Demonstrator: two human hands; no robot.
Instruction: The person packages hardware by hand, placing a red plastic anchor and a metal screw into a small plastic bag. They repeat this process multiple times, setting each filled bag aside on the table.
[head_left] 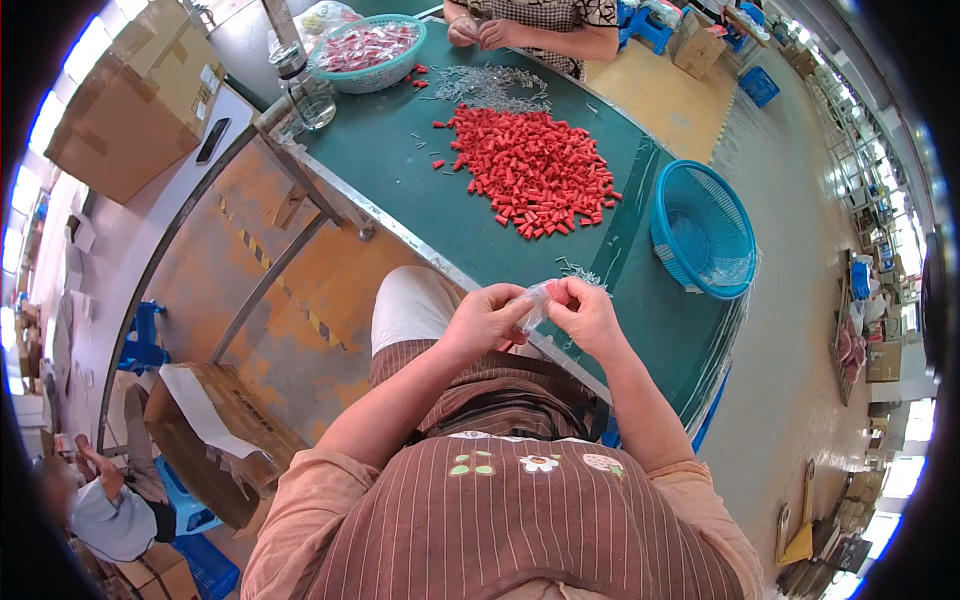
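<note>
Above my lap, at the near edge of the green table, both my hands meet over a small clear plastic bag (537, 308). My left hand (488, 318) pinches the bag from its left side. Closed at the other side, my right hand (590, 318) has a small red plastic piece (556, 290) at its fingertips, against the bag. Whether the piece is inside the bag I cannot tell. Just beyond my fingers lies a little heap of small grey screws or pins (580, 272). Farther up the table spreads a large pile of short red tapered plastic pieces (535, 165).
A blue plastic basket (703, 228) stands at the table's right edge. At the far left are a green basket (385, 72) of filled bags and a glass jar (312, 98). Another person's hands (490, 33) work across the table, near more grey hardware (490, 88). An open carton (215, 430) sits lower left.
</note>
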